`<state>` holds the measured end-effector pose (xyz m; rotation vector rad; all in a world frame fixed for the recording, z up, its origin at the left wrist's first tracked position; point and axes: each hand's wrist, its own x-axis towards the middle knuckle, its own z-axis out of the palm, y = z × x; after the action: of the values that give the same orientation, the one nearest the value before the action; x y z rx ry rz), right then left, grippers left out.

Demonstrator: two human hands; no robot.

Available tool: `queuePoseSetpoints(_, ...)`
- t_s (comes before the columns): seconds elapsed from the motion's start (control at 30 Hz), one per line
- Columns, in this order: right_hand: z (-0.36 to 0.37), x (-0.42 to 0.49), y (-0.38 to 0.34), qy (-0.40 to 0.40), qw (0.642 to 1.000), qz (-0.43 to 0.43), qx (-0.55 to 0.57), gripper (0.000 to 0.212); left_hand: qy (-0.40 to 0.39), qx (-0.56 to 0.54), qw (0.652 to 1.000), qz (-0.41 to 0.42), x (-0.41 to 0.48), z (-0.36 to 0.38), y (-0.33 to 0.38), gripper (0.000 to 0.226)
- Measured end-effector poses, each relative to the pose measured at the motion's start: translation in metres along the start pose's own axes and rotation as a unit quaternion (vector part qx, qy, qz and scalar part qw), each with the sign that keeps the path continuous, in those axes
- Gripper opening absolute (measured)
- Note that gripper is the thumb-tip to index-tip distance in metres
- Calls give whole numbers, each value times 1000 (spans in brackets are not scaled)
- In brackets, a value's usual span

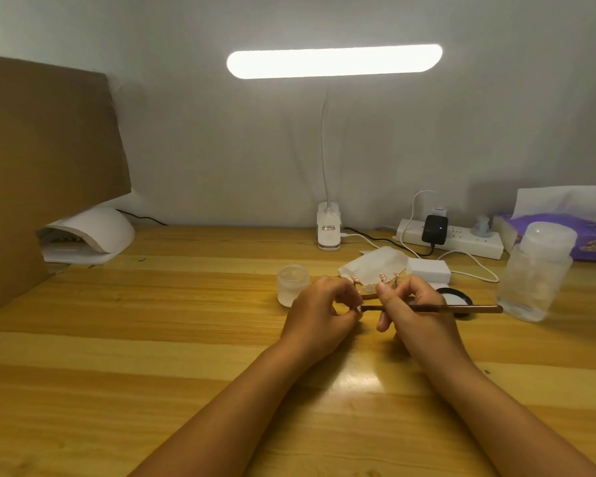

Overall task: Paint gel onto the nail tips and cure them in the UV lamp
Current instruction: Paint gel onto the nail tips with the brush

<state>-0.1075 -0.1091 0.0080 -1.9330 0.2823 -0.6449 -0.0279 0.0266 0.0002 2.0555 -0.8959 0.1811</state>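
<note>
Left hand (319,311) grip narrow, fingertips pinching one small nail tip (358,308), held just above the desk (186,339); right hand (413,311) grip closed round a gel brush (461,308), pen-style, handle running out to the right, bristle end at the nail tip, actual contact too small to tell; step in hand looks like the painting stroke on this one tip; spare nail tips (382,277) stand on a holder just behind the hands, pinkish, coated or not can't tell; frosted jar (291,284) just left of the left hand; black-rimmed pot (456,297) under the brush handle on the right, probably the gel; crumpled wipe (375,263) and white block (427,270) behind; clear plastic bottle (537,270) far right; power strip (461,241) and purple tissue pack (565,235) at the back; UV lamp (93,228) sits back left, half under a cardboard sheet (49,149), well apart from the hands; curing not yet started for this tip; next move, my call: finish an even coat with short steady strokes, keep the pinch off the wet face, then carry the tip across to the lamp mouth without smearing; the brush needs parking first.
</note>
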Motion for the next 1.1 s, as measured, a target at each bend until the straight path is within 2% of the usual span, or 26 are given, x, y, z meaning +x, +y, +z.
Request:
queuePoseSetpoints(0.1,-3,1,1,47,999,11,12,30,2,-1,1000,0,-1,0,0,8)
queuePoseSetpoints(0.27,1,-2,-4,-30,999,-7,15,29,4,-2,1000,3,-1,0,0,12)
queuePoseSetpoints(0.43,-3,1,0,39,999,6,3,31,9,-2,1000,3,-2,1,1,6)
queuePoseSetpoints(0.57,0,-2,-3,-14,1000,-14,14,32,13,0,1000,5,-1,0,1,9)
queuePoseSetpoints(0.73,-3,-1,-2,34,999,-9,10,31,18,-4,1000,5,-1,1,1,6)
queuePoseSetpoints(0.9,2,-4,-4,-15,999,-34,7,31,16,-2,1000,7,0,1,-1,11)
queuePoseSetpoints(1.03,-3,-1,-1,48,999,-4,0,31,16,-13,1000,-1,0,2,-2,5)
queuePoseSetpoints(1.1,-3,-2,-3,44,999,-15,10,32,13,-20,1000,-5,0,2,-2,5)
